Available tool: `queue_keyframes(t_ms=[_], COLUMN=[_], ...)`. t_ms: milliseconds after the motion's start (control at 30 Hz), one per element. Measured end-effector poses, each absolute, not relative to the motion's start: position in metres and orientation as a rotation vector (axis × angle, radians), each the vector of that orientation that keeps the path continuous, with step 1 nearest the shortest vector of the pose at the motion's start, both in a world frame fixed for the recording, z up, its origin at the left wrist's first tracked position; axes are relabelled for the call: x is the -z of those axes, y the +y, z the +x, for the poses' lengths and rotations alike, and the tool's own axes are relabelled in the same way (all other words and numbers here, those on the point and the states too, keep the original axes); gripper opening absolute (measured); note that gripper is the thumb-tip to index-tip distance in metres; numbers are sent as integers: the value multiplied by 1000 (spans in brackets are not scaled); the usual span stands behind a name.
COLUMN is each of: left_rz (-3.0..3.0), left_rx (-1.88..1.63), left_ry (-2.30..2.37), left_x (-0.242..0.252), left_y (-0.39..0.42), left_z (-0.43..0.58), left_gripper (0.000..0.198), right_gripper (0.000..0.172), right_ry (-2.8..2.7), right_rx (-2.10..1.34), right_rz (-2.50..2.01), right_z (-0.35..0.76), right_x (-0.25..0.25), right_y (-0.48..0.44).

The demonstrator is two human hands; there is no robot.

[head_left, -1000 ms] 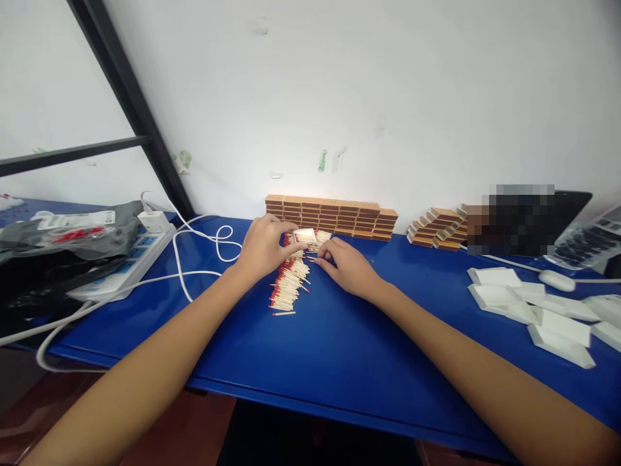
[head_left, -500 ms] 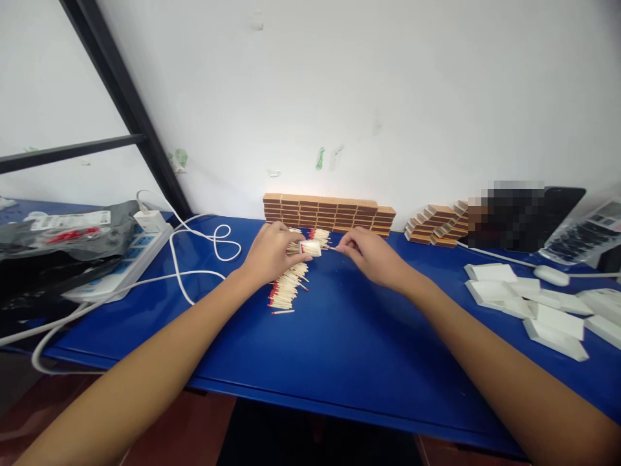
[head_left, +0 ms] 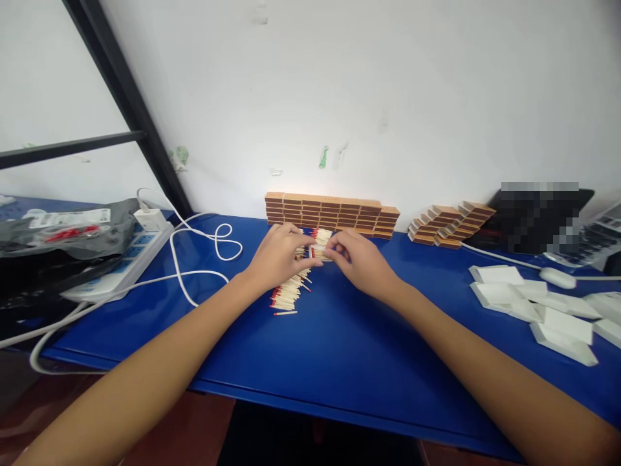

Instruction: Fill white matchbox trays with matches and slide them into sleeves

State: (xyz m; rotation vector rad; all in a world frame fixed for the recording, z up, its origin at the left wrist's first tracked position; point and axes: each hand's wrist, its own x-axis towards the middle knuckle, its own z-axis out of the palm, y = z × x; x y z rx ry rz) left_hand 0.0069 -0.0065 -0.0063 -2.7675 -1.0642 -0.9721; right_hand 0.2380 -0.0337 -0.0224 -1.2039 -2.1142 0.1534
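Note:
My left hand (head_left: 277,255) and my right hand (head_left: 359,260) meet at the middle of the blue table (head_left: 339,336). Between their pinched fingers is a small white matchbox tray (head_left: 318,250) with matches in it. Both hands grip it, the left from its left side, the right from its right. Just below the left hand lies a loose pile of red-tipped matches (head_left: 288,291). A single match (head_left: 284,313) lies apart at the pile's near end.
Brown matchbox sleeves are stacked in a low wall (head_left: 334,216) against the white wall, with a tilted stack (head_left: 449,226) to the right. Several white trays (head_left: 533,310) lie at the right. A power strip (head_left: 123,262) with white cables (head_left: 194,259) and a grey bag (head_left: 63,226) are at the left.
My right hand went from the match pile up and right, then came back to the tray. The left hand has kept the tray and shifted it slightly right.

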Motion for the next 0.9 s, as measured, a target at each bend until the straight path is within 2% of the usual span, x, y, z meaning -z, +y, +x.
queue_keyframes(t_ms=[200, 433, 667, 900], left_rz=[-2560, -2508, -2535, -2552], left_rx=[1018, 1046, 1038, 1007], left_ry=[-1273, -1345, -1302, -1331], left_x=[-4, -4, -4, -6], left_y=[0, 5, 4, 2], left_z=[-4, -9, -6, -6], left_gripper=[36, 35, 33, 35], right_gripper=[9, 22, 8, 13], right_ry=[-2087, -2256, -2240, -2280], right_rx=[-120, -173, -158, -224], right_rz=[-1200, -1121, -1181, -1232], right_z=[241, 243, 245, 263], right_x=[33, 48, 50, 46], right_y=[-14, 2, 4, -2])
